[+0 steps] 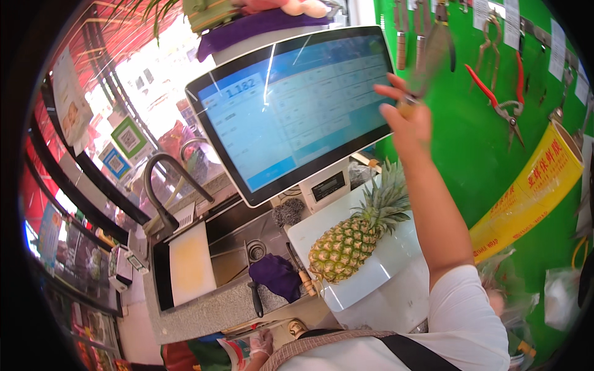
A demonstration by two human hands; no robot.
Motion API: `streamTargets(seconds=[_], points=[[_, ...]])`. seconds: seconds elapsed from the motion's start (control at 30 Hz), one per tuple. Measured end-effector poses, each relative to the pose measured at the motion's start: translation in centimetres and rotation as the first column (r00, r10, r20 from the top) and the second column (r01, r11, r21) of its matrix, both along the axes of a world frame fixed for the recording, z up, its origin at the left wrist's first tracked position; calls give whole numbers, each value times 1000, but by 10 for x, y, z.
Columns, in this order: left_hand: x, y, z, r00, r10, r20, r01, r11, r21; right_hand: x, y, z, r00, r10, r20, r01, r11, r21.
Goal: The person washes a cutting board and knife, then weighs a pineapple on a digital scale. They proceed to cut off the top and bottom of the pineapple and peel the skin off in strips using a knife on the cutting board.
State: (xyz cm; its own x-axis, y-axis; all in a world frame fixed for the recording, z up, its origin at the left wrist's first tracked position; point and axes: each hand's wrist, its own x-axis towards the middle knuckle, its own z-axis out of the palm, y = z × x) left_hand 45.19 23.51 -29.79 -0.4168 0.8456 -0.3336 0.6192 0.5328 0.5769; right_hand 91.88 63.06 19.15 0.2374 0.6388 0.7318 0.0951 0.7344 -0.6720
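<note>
My right hand (413, 123) is raised at the right edge of a touchscreen (301, 111). It grips the wooden handle of a tool with a motion-blurred blade (427, 60), probably a knife, pointing up. Some of its fingers stretch toward the screen. Below lies a whole pineapple (345, 250) with its leafy crown, on the pale platform of a weighing scale (357, 297). Low in the picture, my left hand (262, 343) wears a clear plastic glove and hangs beside a printed sheet or bag (233, 351). Whether it holds anything is unclear.
Left of the scale is a steel sink (232, 264) with a dark faucet (162, 185) and white cutting board (192, 264). A purple cloth (276, 277) and black-handled tool (256, 299) lie on its edge. Red-handled pruners (506, 104) hang on the green wall (445, 153) near a yellow wrap roll (529, 190).
</note>
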Motion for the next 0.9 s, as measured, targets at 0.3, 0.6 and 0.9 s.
streamTargets(seconds=[0.3, 0.6, 0.9], points=[[82, 78, 274, 984, 2, 177, -127, 708, 695, -7, -123, -88, 811, 283, -512, -340, 940, -18], [162, 208, 321, 660, -482, 577, 113, 823, 557, -30, -182, -158, 847, -14, -531, -277, 841, -465], [223, 251, 339, 766, -643, 29, 606, 736, 302, -28, -200, -208, 839, -2, -545, -406, 664, -628]])
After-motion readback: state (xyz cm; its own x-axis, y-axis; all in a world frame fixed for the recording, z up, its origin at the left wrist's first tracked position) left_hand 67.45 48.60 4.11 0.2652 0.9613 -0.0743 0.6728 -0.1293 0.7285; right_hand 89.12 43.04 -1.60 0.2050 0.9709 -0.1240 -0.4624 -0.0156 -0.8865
